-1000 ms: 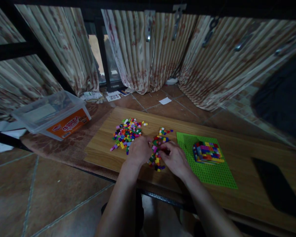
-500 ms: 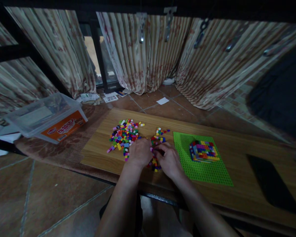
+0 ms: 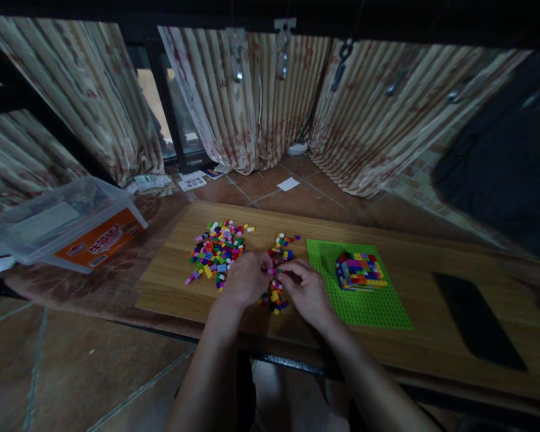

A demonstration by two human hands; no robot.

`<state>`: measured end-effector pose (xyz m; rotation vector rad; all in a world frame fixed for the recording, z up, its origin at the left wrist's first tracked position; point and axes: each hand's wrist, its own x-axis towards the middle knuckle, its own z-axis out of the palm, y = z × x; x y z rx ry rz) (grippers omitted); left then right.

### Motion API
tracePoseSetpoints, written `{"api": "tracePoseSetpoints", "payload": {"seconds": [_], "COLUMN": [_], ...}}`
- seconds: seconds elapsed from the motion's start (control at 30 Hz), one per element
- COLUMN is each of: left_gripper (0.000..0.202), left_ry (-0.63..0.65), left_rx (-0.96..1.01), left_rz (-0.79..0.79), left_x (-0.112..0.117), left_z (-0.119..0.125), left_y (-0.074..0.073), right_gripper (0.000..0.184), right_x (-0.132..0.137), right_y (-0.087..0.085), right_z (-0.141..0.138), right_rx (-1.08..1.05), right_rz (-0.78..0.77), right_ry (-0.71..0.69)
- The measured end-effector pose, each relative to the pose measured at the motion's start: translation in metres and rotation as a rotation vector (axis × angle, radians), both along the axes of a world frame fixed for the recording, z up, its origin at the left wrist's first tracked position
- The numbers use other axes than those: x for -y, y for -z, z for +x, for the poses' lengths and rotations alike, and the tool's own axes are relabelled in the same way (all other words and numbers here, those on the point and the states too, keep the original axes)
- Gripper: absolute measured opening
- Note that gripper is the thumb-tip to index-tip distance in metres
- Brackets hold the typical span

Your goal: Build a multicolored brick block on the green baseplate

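Observation:
My left hand (image 3: 247,277) pinches a small magenta toy brick (image 3: 272,271) between its fingertips. Close against it, my right hand (image 3: 306,289) has thumb and forefinger closed at the brick's right end, where a bit of green shows, perhaps a second brick. Both hands hover over a smaller scatter of loose bricks (image 3: 276,295). Left of them spreads a larger heap of mixed bricks (image 3: 222,246). On the right, a block-shaped build of many-coloured bricks (image 3: 360,271) stands on a green baseplate (image 3: 373,312).
The wooden tabletop (image 3: 171,270) carries all of this. A black flat slab (image 3: 477,321) lies at the right. A clear plastic bin (image 3: 72,222) with an orange label stands at far left. Striped curtains (image 3: 270,102) hang beyond, with papers (image 3: 192,181) on the floor.
My hands have turned so the magenta brick between the fingertips shows more clearly. The whole view has shifted, so the bin and baseplate appear further left.

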<state>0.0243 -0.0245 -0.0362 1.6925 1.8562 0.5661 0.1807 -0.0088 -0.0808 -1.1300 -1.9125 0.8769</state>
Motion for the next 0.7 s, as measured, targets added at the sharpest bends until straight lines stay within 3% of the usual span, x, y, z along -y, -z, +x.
{"api": "tracePoseSetpoints", "payload": {"seconds": [0.17,0.43,0.57,0.7], "left_gripper": [0.012,0.013,0.013,0.021], "left_ry": [0.138,0.138,0.06,0.033], "left_rx": [0.469,0.733,0.617,0.414], "left_rz": [0.093,-0.014,0.026,0.041], "left_x": [-0.002,0.0,-0.004,-0.007], "left_z": [0.002,0.013,0.01,0.01], "left_y": [-0.001,-0.005,-0.001,0.003], "right_gripper": [0.014,0.015,0.02,0.02], "right_x": [-0.002,-0.001,-0.002,-0.005], "right_y": [-0.007,-0.016,-0.024,-0.036], "right_z": [0.007,0.022,0.032,0.05], "right_rx": [-0.247,-0.555,-0.664,-0.738], "right_rz": [-0.134,-0.461,-0.527,-0.448], "right_ry": [0.07,-0.003,0.073,0.106]}}
